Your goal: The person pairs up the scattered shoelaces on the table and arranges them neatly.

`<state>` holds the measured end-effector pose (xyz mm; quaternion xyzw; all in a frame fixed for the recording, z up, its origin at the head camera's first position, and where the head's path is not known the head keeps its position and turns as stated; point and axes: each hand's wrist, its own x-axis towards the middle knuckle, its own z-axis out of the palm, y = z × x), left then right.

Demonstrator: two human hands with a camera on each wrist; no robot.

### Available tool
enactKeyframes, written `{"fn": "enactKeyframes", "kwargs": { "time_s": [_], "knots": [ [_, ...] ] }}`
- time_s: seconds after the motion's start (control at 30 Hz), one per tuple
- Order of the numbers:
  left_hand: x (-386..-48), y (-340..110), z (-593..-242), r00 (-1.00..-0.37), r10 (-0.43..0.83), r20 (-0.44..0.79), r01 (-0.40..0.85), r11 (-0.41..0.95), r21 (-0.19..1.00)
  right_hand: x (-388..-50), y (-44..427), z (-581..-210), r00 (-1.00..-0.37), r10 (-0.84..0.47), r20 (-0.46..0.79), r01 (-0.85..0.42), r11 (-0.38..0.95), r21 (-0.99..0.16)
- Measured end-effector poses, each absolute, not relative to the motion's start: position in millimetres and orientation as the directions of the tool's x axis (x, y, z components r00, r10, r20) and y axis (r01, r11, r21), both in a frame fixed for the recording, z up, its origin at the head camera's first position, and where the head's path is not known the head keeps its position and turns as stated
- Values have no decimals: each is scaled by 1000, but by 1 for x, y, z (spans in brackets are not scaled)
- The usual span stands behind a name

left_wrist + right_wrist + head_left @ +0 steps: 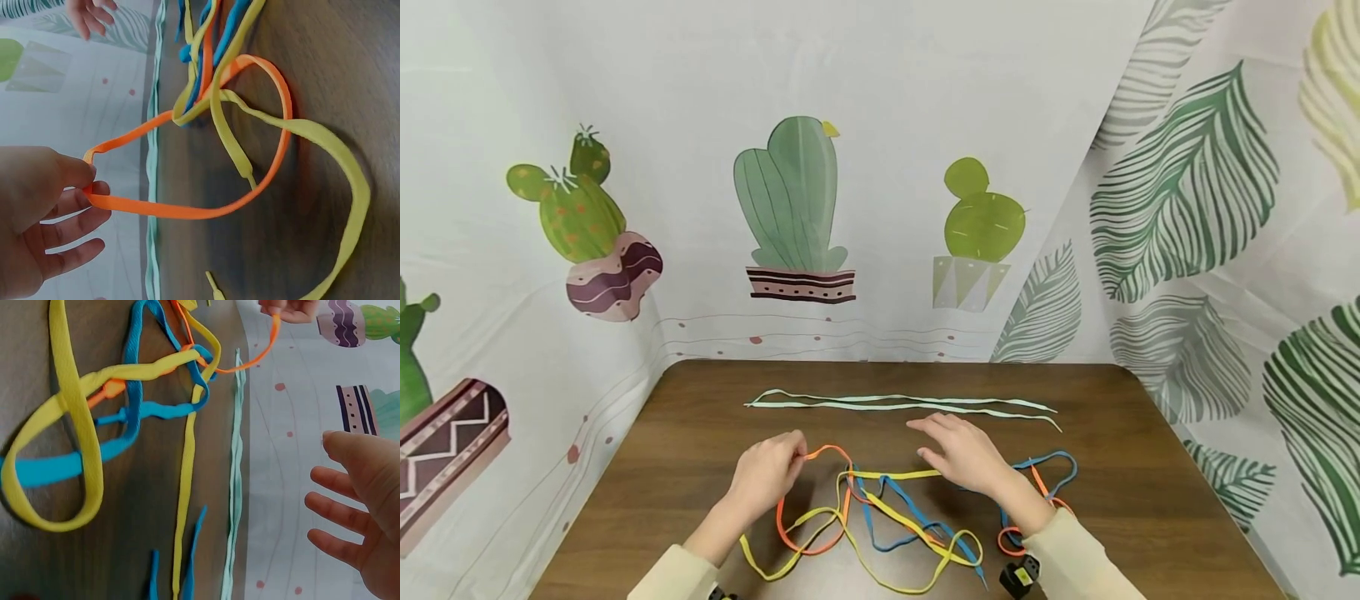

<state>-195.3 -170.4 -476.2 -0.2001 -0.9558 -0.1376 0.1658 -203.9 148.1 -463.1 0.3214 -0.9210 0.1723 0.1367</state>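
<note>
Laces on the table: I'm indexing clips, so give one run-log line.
left hand: pinches orange lace; right hand: empty; yellow lacing, blue lacing: crossing; pale-green strands: lying farther back

No readable text, brand, number or sign in head or either wrist view. Closest candidate: small yellow patch (pixel 1023 575) on the boxy black device (pixel 1011 585) by the pale cream right sleeve (pixel 1078 558), too small to tell if it's lettered. Marks on the white patterned fabric backdrop (pixel 887 83) read as decoration only: white zigzags on the printed maroon-and-pink pot (pixel 456 450) far left, small dark marks on the printed pink striped pot (pixel 801 284) mid-wall, pale triangles on the printed light-green pot (pixel 970 283) right of it
</note>
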Motion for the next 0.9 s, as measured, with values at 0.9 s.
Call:
{"fn": "enactKeyframes", "kwargs": {
  "time_s": [0.9],
  "knots": [
    [-178, -173, -468, -889, 286, 357, 389, 883, 262, -212, 82, -499, -743, -642, 187, -667, 687, -288]
  ]
}}
